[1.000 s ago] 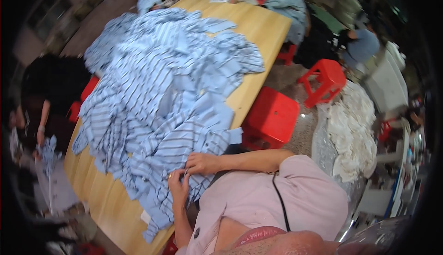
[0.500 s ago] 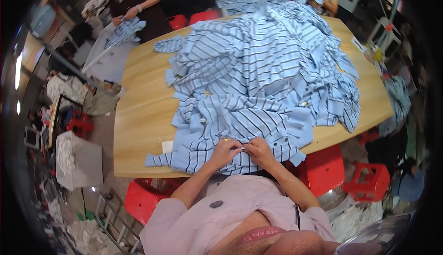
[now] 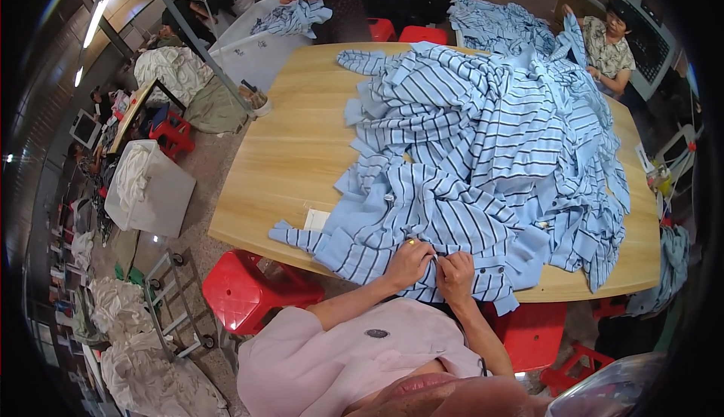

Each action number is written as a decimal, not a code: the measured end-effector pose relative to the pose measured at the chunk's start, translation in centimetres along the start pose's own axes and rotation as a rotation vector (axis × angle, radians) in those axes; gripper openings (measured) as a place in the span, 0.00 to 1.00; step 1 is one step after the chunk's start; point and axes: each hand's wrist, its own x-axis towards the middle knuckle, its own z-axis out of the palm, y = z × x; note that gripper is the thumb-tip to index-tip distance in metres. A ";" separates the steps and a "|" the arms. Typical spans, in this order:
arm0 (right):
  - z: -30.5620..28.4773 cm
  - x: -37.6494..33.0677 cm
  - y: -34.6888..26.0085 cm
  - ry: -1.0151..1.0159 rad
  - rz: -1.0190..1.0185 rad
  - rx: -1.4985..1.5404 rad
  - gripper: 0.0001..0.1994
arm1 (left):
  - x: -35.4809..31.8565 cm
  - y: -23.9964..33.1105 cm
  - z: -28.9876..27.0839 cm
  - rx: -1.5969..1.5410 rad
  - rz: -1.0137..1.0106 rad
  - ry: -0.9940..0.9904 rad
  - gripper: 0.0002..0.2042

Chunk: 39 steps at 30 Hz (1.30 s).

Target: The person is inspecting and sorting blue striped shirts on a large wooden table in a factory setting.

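A light-blue knit garment with dark and white stripes (image 3: 460, 202) lies spread over the near edge of the wooden table (image 3: 290, 142). My left hand (image 3: 408, 263), a yellowish ring on one finger, pinches a bit of its cloth. Close beside it, my right hand (image 3: 455, 277) grips the same spot with bent fingers. Between the fingertips a small pale bit shows, too small to make out. Dark buttons dot the cloth to the right of my hands. Beyond lies a large heap of similar striped garments (image 3: 483, 108).
Red stools (image 3: 245, 285) stand under the table's near edge. A white bin (image 3: 154, 191) and a wheeled metal frame (image 3: 177, 296) are on the left. Across the table, one co-worker (image 3: 324, 2) handles striped cloth by a white tub; another (image 3: 607, 51) holds cloth at the far right.
The whole view has swung, so table and garments appear further right and more floor shows at left. Both hands stay together on the cloth. The far-right co-worker now holds a piece of cloth up.
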 end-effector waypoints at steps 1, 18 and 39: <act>0.0 0.0 -0.1 -0.003 0.001 0.001 0.06 | 0.1 0.2 0.1 0.009 -0.011 0.004 0.05; -1.1 -2.6 1.5 0.059 -0.016 -0.158 0.09 | 3.4 2.8 -1.6 0.422 0.312 -0.338 0.04; -2.0 -3.4 -0.4 0.000 0.071 -0.389 0.06 | 3.8 0.7 2.5 0.024 0.214 -0.289 0.05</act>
